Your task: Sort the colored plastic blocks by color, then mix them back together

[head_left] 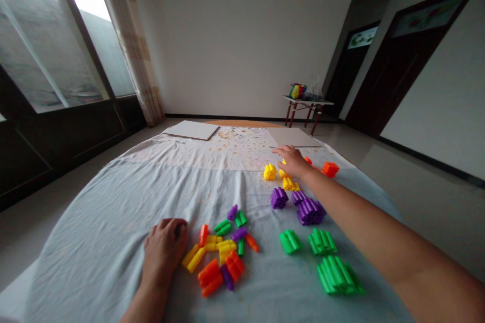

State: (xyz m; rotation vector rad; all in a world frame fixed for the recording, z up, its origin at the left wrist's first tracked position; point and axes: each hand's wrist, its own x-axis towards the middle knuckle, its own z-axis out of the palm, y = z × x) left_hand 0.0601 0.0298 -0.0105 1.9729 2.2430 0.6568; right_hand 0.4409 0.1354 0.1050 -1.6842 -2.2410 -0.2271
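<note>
My right hand [291, 160] reaches over a small yellow group, fingers stretched to the left and thumb apart. Yellow plastic pieces [291, 183] lie under and just below it; its palm side is partly hidden. A yellow cluster [270, 172] stands left of it. My left hand [165, 243] rests on the cloth with its fingers curled in, nothing visible in them. Right of it lies a mixed pile of tube-shaped plastic pieces: orange [210, 276], yellow [195, 258], green [223, 227] and purple [239, 233].
Purple clusters [310, 211] and green bundles [339, 275] lie near my right forearm; an orange cluster [330, 169] is beyond it. Two flat boards, white [192, 130] and greyish [291, 137], lie at the far end of the cloth-covered table [113, 222]. A small table [307, 101] stands behind.
</note>
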